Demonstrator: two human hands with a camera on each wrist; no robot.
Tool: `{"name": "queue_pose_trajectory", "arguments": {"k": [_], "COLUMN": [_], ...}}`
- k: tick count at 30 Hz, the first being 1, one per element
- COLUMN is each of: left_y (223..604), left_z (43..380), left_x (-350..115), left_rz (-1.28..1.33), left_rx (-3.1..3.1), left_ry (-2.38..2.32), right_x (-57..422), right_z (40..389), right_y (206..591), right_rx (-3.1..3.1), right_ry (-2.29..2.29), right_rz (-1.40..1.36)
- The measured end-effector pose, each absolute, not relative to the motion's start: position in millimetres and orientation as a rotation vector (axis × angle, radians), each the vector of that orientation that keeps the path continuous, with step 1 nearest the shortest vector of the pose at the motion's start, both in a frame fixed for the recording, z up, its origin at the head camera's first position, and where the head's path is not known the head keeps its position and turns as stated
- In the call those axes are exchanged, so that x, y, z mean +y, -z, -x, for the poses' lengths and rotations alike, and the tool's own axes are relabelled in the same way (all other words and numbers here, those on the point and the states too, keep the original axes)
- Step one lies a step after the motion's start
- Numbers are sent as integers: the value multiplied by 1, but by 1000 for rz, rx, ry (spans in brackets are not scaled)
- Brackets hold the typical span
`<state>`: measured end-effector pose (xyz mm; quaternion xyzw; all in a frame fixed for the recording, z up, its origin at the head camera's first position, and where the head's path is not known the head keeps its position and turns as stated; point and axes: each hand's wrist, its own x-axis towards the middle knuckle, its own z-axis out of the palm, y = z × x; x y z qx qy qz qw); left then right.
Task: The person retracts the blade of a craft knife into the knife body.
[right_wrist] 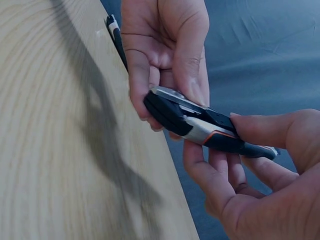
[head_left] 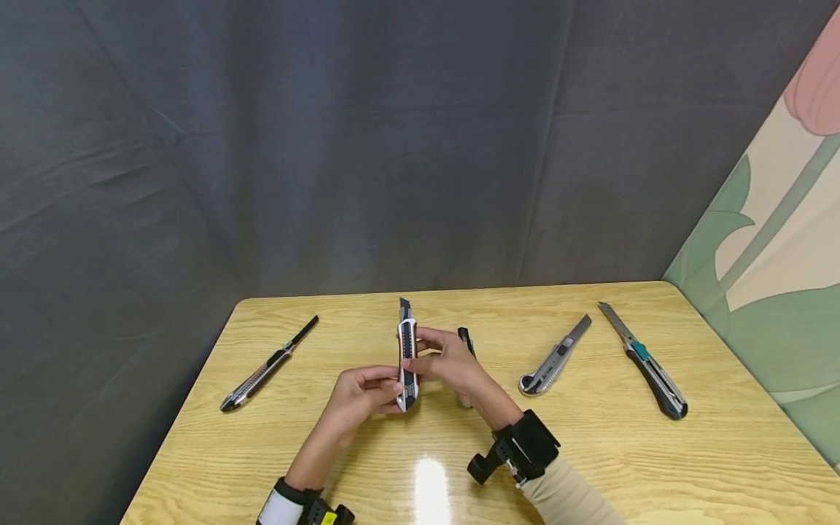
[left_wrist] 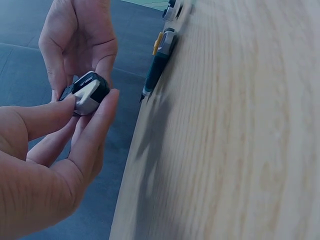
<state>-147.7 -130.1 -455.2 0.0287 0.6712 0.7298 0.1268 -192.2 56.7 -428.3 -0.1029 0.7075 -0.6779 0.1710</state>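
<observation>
A white-and-black utility knife is held up over the middle of the table, its dark blade pointing away from me. My left hand pinches the butt end of the handle between thumb and fingers. Higher up, my right hand grips the handle from the right, thumb on its top face and fingers beneath. The right wrist view shows an orange line along the side of the same knife. Partly hidden behind my right hand, another utility knife with a dark end lies on the table.
On the wooden table, a slim dark utility knife lies at left. To the right are a grey utility knife and a black-and-teal one. A dark curtain hangs behind, with a patterned panel at right.
</observation>
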Motion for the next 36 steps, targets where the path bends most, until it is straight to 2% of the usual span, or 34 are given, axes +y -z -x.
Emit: {"name": "queue_pose_trajectory", "arguments": {"k": [36], "left_y": [455], "left_z": [147], "left_x": [-135], "left_rz": [-93], "left_rx": [1924], "left_ry": [-2127], "right_x": [56], "right_z": [183], "right_y": [426], "right_rx": [2059], "right_ry": [1792], "right_rz": [489]}}
